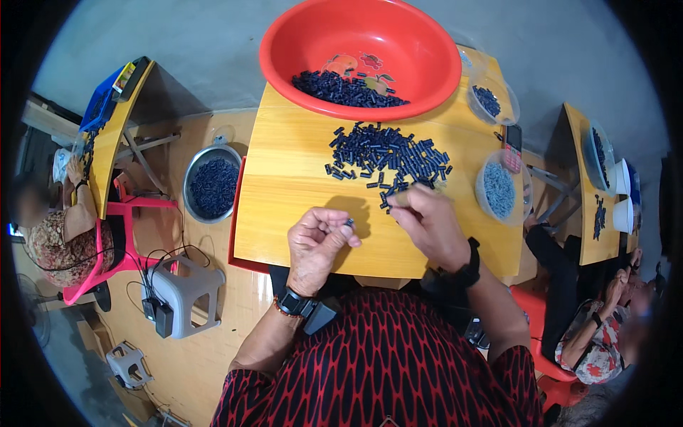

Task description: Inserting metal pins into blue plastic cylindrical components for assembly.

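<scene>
Over the near part of the wooden table (277, 192), my left hand (311, 245) pinches a small dark-blue cylindrical piece (348, 223) between thumb and fingers. My right hand (435, 226) is at the near edge of a loose pile of small dark-blue cylindrical pieces (388, 151). Its thumb and fingertips are drawn together beside the pile; slight blur hides what they hold, if anything. Behind the pile stands a large red basin (306, 35) with fruit pictures inside and more dark pieces at its bottom. Right of my right hand, a clear tub (479, 178) contains light-blue pieces.
A second clear tub (515, 108) with dark pieces and a red keypad phone (512, 149) lie along the right edge. On the floor at left stand a metal bowl (189, 186) of dark pieces and a grey stool (188, 292). People sit at side tables left and right.
</scene>
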Tool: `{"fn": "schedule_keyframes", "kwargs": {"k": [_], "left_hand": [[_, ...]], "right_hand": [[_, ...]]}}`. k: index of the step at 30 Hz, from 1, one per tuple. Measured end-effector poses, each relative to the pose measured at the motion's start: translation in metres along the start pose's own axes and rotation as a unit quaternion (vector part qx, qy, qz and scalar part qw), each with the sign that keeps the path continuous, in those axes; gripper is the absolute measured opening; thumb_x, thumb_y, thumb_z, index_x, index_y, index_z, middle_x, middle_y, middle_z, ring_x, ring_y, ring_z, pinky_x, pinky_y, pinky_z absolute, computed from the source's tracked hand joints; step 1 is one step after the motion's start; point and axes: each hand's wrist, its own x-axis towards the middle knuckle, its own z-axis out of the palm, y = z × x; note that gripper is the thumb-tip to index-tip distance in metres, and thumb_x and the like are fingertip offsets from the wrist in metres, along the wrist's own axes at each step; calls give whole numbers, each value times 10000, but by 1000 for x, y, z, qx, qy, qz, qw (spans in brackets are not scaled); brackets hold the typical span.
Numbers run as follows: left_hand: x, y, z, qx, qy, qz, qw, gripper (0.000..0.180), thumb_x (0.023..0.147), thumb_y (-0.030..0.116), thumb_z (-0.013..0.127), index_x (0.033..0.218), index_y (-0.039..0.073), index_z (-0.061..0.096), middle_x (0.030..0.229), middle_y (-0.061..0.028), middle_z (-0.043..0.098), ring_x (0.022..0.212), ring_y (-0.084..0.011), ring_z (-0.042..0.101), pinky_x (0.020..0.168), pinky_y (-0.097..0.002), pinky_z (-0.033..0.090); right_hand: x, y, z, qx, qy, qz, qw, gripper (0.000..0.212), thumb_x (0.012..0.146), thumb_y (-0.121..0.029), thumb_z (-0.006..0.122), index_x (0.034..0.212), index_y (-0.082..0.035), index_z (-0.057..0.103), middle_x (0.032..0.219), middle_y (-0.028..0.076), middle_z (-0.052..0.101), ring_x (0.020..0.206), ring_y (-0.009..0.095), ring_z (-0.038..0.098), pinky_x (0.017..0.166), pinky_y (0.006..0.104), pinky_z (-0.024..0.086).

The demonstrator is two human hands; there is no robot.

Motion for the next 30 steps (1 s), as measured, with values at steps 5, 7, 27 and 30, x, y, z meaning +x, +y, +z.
{"fn": "schedule_keyframes", "kwargs": {"k": [5, 7, 27, 30], "left_hand": [[5, -2, -11, -37, 70, 28, 996, 104, 912, -39, 629, 1008, -3, 616, 898, -108, 676, 746, -173, 668, 725, -326, 589], [5, -3, -10, -42, 71, 32, 996, 103, 914, -36, 628, 1009, -2, 611, 903, -107, 675, 750, -172, 667, 724, -326, 589], [13, 0, -11, -56, 74, 4, 996, 78, 929, -21, 609, 1005, -13, 592, 906, -107, 666, 763, -167, 660, 732, -309, 570], [13, 1, -13, -76, 66, -8, 995, 67, 933, -15, 607, 1000, -15, 598, 902, -105, 665, 750, -169, 652, 729, -309, 567]], "right_hand": [[48, 8, 22, -122, -12, -76, 990, 113, 832, -70, 660, 915, 2, 635, 856, 164, 561, 759, 384, 607, 667, 457, 488], [57, 3, 28, -145, -32, -68, 987, 93, 836, -92, 661, 857, -13, 617, 858, 157, 544, 755, 379, 612, 658, 470, 489], [61, -6, 43, -232, 17, -68, 970, 84, 835, -64, 675, 813, -15, 611, 820, 155, 573, 713, 369, 611, 614, 447, 500], [54, -18, 33, -131, 38, -103, 985, 62, 848, -27, 660, 872, 7, 614, 814, 148, 610, 692, 309, 645, 606, 398, 508]]}}
